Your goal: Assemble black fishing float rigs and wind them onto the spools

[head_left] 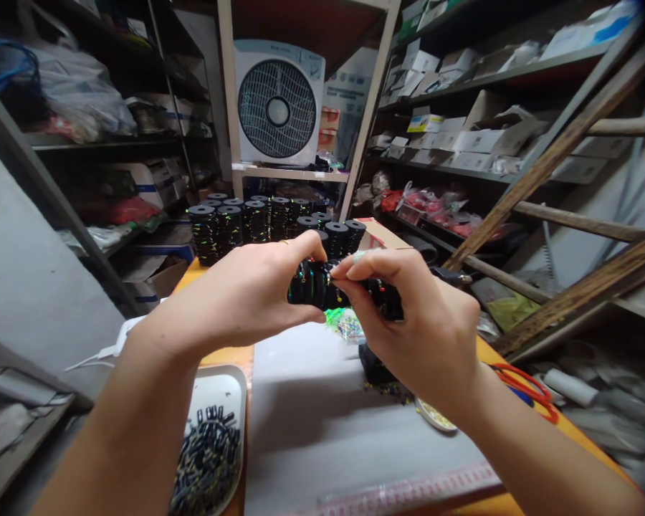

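Note:
Out in front of me, above the table, a black ribbed spool [307, 287] lies sideways, with small coloured and shiny bits along it. My left hand [252, 290] is closed round its left end, thumb below and fingers over the top. At the spool's middle, the thumb and fingertips of my right hand [413, 308] are pinched together on something too small to name. Part of the spool is hidden behind my right fingers. Similar black spools [231, 226] stand upright in a group behind my hands.
A white tray [244, 401] of small black pieces [207, 459] is at lower left. Right of the grey mat [301, 430] sits a small dish [445, 428] of yellowish bits. Beads [350, 326] and a black holder [373, 365] lie below my hands. A box fan [278, 107] stands behind.

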A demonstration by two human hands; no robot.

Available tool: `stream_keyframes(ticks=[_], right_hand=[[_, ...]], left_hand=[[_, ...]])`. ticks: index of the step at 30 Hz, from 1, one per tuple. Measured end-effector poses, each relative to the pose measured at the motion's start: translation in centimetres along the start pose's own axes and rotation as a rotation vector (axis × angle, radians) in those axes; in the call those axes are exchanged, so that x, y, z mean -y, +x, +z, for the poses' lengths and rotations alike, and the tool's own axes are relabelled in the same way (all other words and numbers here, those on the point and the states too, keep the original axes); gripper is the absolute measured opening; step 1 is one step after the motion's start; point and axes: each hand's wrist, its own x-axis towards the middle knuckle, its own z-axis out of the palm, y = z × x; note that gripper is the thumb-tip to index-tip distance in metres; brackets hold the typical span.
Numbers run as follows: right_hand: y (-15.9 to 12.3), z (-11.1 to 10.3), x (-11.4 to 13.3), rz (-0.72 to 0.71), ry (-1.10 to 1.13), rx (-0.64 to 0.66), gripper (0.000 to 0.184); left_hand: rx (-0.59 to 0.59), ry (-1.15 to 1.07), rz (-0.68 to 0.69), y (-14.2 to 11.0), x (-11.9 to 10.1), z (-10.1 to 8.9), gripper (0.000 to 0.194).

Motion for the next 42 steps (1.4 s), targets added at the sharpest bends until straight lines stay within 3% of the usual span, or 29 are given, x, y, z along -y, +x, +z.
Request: stream_keyframes(ticks=[5, 10, 20, 42], right_hand=[[0.1, 0.1, 0.0, -0.046, 0.017, 0.022, 0.02], [0.0, -0.1, -0.9, -0.099, 0.047, 0.053, 0.02], [-0.5, -0.5, -2.2, -0.217, 0.102, 0.239, 0.017], [-0.7, 0.1, -1.6, -0.235, 0.098, 0.211, 0.018]], left_hand=[[0.002, 0.007, -0.015, 0.1, -0.1, 0.0, 0.04], [-0.013, 0.002, -0.037, 0.1, 0.2, 0.2, 0.054], [0.006, -0.005, 0.048, 0.1, 0.1, 0.0, 0.041], [-0.016, 0.033, 0.056, 0.1, 0.3, 0.2, 0.041]])
